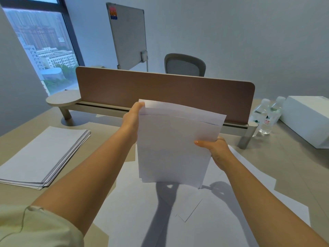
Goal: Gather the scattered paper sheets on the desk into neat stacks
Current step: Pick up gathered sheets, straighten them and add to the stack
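I hold a bundle of white sheets (170,145) upright above the desk, its lower edge just over the loose sheets (204,220) spread flat below. My left hand (132,118) grips the bundle's upper left corner. My right hand (217,150) grips its right edge, thumb lying across the front. The top edges of the held sheets are uneven. A flat stack of paper (42,155) lies on the desk at the left, its edges slightly fanned.
A brown divider panel (160,90) runs across the back of the beige desk (288,163). Two water bottles (267,116) and a white box (308,120) stand at the right. A small round shelf (62,99) juts out at the left; a chair (185,65) sits behind the panel.
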